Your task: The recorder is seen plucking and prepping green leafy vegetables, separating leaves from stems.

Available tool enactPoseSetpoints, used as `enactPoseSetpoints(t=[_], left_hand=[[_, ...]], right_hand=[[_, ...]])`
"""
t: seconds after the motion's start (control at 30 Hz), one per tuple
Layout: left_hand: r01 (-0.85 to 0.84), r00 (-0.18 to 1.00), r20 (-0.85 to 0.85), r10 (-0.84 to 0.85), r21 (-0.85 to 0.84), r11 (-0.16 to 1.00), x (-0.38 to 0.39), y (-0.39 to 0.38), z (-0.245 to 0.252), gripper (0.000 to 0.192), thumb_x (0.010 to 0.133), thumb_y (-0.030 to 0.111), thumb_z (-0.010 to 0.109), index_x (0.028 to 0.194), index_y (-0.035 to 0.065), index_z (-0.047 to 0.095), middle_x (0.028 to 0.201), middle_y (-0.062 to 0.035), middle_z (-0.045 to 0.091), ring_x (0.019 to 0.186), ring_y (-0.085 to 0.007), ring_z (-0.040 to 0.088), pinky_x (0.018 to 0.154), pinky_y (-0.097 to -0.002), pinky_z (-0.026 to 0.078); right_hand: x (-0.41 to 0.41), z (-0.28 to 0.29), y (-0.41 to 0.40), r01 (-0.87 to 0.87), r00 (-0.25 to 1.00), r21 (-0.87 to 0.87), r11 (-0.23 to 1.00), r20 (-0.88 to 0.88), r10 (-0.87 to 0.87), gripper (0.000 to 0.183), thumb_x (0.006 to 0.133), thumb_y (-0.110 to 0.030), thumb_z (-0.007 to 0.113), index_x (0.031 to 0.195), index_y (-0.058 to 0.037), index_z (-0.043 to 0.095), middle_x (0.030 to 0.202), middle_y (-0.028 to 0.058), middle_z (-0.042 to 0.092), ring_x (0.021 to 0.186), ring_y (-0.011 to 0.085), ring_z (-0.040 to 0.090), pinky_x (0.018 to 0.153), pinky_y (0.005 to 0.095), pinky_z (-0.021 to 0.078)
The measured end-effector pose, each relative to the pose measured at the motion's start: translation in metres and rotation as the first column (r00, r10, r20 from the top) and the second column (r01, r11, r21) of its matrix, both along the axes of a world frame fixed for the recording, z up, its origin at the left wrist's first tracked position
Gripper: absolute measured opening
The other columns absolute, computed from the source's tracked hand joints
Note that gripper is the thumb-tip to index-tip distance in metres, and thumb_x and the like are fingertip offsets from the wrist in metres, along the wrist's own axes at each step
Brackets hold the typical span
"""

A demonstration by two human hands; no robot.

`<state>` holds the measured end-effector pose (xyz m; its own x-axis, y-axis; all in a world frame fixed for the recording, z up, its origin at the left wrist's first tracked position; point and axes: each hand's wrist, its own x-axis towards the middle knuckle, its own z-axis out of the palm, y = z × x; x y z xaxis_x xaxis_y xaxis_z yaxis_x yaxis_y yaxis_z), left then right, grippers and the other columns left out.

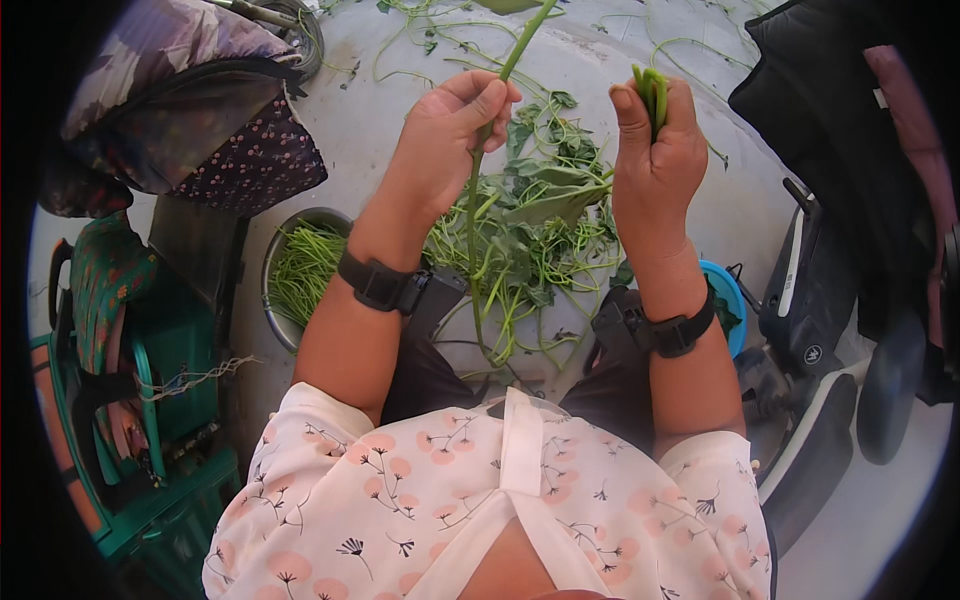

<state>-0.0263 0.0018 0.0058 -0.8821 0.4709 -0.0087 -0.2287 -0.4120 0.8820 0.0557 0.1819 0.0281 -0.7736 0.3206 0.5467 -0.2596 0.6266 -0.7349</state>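
Note:
Between the thumb and fingers of my left hand [463,124] is a long green plant stem [474,217]. It runs up past the top of the picture and hangs down towards my knees. My right hand [664,157] grips several short green stem pieces [651,94], their ends poking up beside the thumb. Leaves on stalks stick out to the left of this hand. Below and between both hands lies a tangled heap of green vines and leaves [532,247] on the pale floor.
A metal basin [268,300] of thin green stems [304,259] stands at left. On the right is a blue basin [739,300] with dark leaves, partly behind my forearm. Parked vehicles [814,300] flank me, one with green bodywork [172,405]. Loose vines [390,45] trail across the floor [360,112].

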Motion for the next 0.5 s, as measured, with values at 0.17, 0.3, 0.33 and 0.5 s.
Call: enactPoseSetpoints(t=[0.17, 0.3, 0.33, 0.5], left_hand=[[0.238, 0.970, 0.063, -0.235, -0.053, 0.970, 0.019, 0.010, -0.001, 0.019, 0.099, 0.021, 0.059, 0.093, 0.0026, 0.062, 0.075, 0.0009, 0.054, 0.066, -0.0087, 0.046, 0.061, -0.0215, 0.038], [0.353, 0.935, 0.033, -0.354, 0.009, 0.935, 0.026, 0.012, -0.005, 0.021, 0.100, 0.023, 0.056, 0.096, 0.0037, 0.061, 0.078, 0.0011, 0.055, 0.069, -0.0083, 0.046, 0.062, -0.0224, 0.038], [0.360, 0.932, 0.033, -0.360, 0.009, 0.933, 0.026, 0.013, -0.006, 0.021, 0.100, 0.023, 0.056, 0.096, 0.0037, 0.061, 0.078, 0.0011, 0.055, 0.069, -0.0083, 0.046, 0.062, -0.0224, 0.038], [0.425, 0.903, 0.048, -0.427, 0.055, 0.904, 0.023, 0.012, -0.007, 0.020, 0.102, 0.023, 0.052, 0.100, 0.0051, 0.061, 0.082, 0.0012, 0.056, 0.075, -0.0079, 0.050, 0.064, -0.0236, 0.039]], right_hand=[[-0.027, -0.008, 0.024, 0.072, 0.910, -0.003, 0.997, -0.409, -0.067, 0.019, 0.102, -0.023, 0.055, 0.097, -0.0054, 0.059, 0.083, 0.0027, 0.064, 0.076, 0.0123, 0.058, 0.068, 0.0284, 0.0464], [-0.024, -0.011, 0.024, 0.021, 0.955, 0.062, 0.998, -0.297, -0.002, 0.015, 0.102, -0.020, 0.053, 0.099, -0.0072, 0.061, 0.084, 0.0016, 0.065, 0.075, 0.0122, 0.057, 0.067, 0.0268, 0.0454], [-0.024, -0.014, 0.024, 0.062, 0.969, 0.047, 0.997, -0.243, -0.049, 0.015, 0.102, -0.020, 0.053, 0.099, -0.0070, 0.061, 0.084, 0.0020, 0.065, 0.072, 0.0117, 0.057, 0.065, 0.0264, 0.0450], [-0.020, -0.007, 0.007, -0.205, 0.975, -0.317, 0.926, -0.147, 0.166, 0.017, 0.103, -0.020, 0.052, 0.095, -0.0056, 0.059, 0.071, 0.0024, 0.061, 0.059, 0.0096, 0.050, 0.054, 0.0279, 0.0412]])
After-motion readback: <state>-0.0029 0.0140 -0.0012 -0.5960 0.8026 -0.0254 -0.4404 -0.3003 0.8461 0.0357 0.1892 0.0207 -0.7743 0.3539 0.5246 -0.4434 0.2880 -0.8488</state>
